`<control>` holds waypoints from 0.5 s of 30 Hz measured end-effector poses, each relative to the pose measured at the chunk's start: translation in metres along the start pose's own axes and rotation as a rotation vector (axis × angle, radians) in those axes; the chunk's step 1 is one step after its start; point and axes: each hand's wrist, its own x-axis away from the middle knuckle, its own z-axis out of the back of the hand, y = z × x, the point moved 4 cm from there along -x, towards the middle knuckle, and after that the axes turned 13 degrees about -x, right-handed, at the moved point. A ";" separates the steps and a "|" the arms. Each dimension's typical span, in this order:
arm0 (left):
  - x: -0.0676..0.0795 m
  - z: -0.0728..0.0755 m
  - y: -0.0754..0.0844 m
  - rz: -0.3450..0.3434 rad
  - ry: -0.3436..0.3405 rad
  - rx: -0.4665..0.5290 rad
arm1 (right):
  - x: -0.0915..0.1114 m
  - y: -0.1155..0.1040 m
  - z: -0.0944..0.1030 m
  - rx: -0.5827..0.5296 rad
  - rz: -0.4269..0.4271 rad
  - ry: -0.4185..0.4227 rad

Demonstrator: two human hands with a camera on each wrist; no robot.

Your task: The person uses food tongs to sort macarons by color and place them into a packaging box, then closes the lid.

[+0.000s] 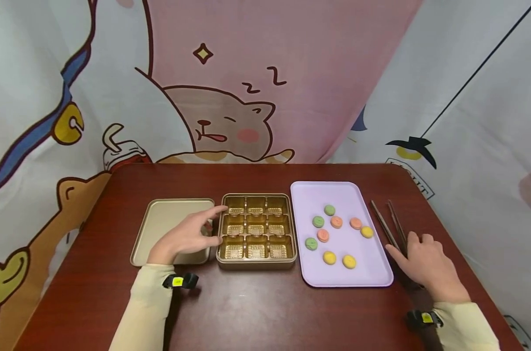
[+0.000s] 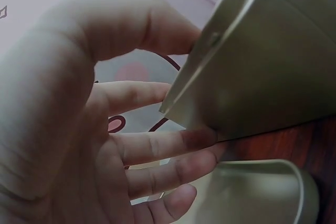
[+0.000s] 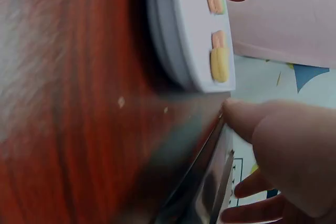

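Observation:
A gold box (image 1: 256, 265) with a grid of gold compartments stands mid-table, its compartments holding nothing. At its left side is my left hand (image 1: 187, 239), thumb and forefinger spread and touching the wall. The left wrist view shows fairly straight fingers against the box wall (image 2: 252, 72). Metal tongs (image 1: 384, 225) lie along the right of the table, arms apart. My right hand (image 1: 427, 263) is over their near part, thumb on one side and fingers on the other, pinching them. In the right wrist view the thumb (image 3: 247, 119) meets the tongs (image 3: 207, 169).
Between the box and tongs lies a lilac tray (image 1: 349, 278) bearing several small macarons, green (image 1: 318, 222), pink-orange (image 1: 336, 222) and yellow (image 1: 349, 262). A shallow gold lid (image 1: 164, 219) lies left of the box, partly under my left hand. A printed curtain (image 1: 318, 73) hangs behind the brown table (image 1: 248, 312).

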 end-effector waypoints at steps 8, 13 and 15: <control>0.001 0.002 0.000 -0.020 0.007 -0.018 | 0.000 0.006 -0.005 0.010 0.045 -0.003; 0.001 0.002 0.000 -0.021 0.010 -0.034 | 0.001 0.008 -0.007 -0.020 0.075 0.045; 0.001 0.002 0.001 -0.021 0.009 -0.028 | 0.002 0.009 -0.009 -0.030 0.078 0.066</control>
